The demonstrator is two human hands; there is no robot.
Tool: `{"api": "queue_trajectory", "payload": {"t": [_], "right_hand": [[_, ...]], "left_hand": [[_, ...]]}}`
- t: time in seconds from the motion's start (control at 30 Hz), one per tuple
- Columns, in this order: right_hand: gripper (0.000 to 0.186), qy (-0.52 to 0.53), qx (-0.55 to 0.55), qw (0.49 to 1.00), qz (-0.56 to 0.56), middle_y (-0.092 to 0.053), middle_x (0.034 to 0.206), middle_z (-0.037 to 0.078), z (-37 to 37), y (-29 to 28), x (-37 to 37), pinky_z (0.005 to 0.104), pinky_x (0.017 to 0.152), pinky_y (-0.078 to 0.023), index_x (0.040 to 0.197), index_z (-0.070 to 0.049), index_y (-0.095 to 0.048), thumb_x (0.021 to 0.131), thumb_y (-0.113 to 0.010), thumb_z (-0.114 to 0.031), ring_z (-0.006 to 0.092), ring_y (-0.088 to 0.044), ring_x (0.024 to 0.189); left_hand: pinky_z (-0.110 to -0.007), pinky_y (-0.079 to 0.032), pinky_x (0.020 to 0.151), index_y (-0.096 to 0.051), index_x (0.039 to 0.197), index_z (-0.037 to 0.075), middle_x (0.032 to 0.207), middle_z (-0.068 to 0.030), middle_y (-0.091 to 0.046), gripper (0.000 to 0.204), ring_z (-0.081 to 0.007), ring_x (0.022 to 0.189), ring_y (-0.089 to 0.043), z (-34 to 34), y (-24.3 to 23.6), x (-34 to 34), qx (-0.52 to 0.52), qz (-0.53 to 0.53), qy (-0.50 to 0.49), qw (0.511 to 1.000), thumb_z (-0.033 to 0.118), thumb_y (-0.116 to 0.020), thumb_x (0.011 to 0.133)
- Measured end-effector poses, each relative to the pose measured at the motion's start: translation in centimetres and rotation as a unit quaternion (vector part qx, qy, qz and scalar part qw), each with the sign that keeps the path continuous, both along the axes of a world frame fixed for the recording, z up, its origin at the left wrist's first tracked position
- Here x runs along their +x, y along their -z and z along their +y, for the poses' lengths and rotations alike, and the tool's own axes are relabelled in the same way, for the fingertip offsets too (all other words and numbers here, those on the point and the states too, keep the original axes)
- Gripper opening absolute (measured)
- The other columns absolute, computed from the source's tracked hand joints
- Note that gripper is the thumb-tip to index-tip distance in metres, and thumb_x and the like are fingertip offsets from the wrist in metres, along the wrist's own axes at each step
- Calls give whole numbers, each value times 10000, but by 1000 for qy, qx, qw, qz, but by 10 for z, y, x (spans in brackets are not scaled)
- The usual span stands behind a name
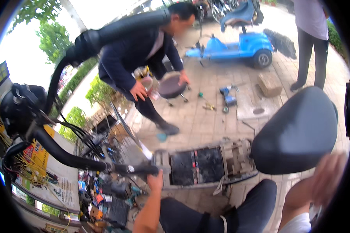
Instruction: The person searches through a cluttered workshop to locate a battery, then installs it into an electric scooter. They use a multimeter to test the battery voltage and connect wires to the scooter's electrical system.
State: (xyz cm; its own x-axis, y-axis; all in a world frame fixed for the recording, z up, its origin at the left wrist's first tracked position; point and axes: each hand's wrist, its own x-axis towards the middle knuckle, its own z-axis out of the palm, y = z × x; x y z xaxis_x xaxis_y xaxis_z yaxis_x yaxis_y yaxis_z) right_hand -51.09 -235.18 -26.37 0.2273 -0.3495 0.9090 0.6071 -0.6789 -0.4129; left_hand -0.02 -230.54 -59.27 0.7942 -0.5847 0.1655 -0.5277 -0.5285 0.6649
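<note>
My left hand (155, 181) is closed round the end of the black handlebar grip (138, 169) of an electric scooter. Beyond it lies the scooter's open footboard bay (237, 159), with black batteries (182, 167) sitting side by side in it. At the right, my right hand (330, 178) is raised by the lower edge of the black saddle (299, 132). Motion smears its fingers, and I cannot tell whether it touches the saddle.
A person (140, 50) bends over a round stool (172, 86) across the scooter. Behind stands a blue three-wheeled scooter (237, 46). A blue power drill (228, 96), pliers (209, 106) and a stone block (270, 84) lie on the paving. Another person (313, 42) stands far right. Clutter (112, 194) fills the lower left.
</note>
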Motion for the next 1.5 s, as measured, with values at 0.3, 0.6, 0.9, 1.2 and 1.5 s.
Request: {"api": "queue_trajectory", "payload": {"t": [0.3,0.6,0.9,1.2,1.5], "right_hand": [[110,-274,129,952,51,-637,855,182,-31,18,17,345,592,-533,870,47,-656,867,-623,-58,239,-622,681],[257,-57,49,776,626,-645,851,152,-31,262,122,426,667,-512,932,-27,-659,797,-708,-240,329,-637,758],[258,131,25,558,819,-683,859,157,23,360,166,427,711,-537,936,-48,-657,772,-699,-243,320,-677,864],[197,165,134,576,790,-681,884,127,35,369,165,445,738,-517,933,-107,-652,786,-678,-235,337,-653,875],[234,128,115,563,808,-679,870,141,35,363,159,453,735,-510,905,-99,-658,762,-697,-281,350,-647,854]], "left_hand": [[-402,-384,993,-507,1266,-13,1224,-235,-576,718,-380,1171,-524,-19,11,-9,21,4,11,1000,452,-719,761],[-410,-342,1024,-438,1291,-62,1289,-234,-486,678,-351,1185,-472,-4,-19,-13,2,177,25,984,310,-719,799],[-349,-479,827,-629,1092,-24,1028,-169,-662,335,-248,936,-629,7,32,-108,306,225,556,740,227,-627,871],[-334,-484,788,-630,1127,-9,992,-155,-676,352,-209,900,-632,3,127,-126,238,247,646,682,209,-646,851],[-335,-493,668,-697,919,-23,757,-97,-687,247,-182,704,-646,-2,123,-135,274,265,610,694,191,-655,804]]}}
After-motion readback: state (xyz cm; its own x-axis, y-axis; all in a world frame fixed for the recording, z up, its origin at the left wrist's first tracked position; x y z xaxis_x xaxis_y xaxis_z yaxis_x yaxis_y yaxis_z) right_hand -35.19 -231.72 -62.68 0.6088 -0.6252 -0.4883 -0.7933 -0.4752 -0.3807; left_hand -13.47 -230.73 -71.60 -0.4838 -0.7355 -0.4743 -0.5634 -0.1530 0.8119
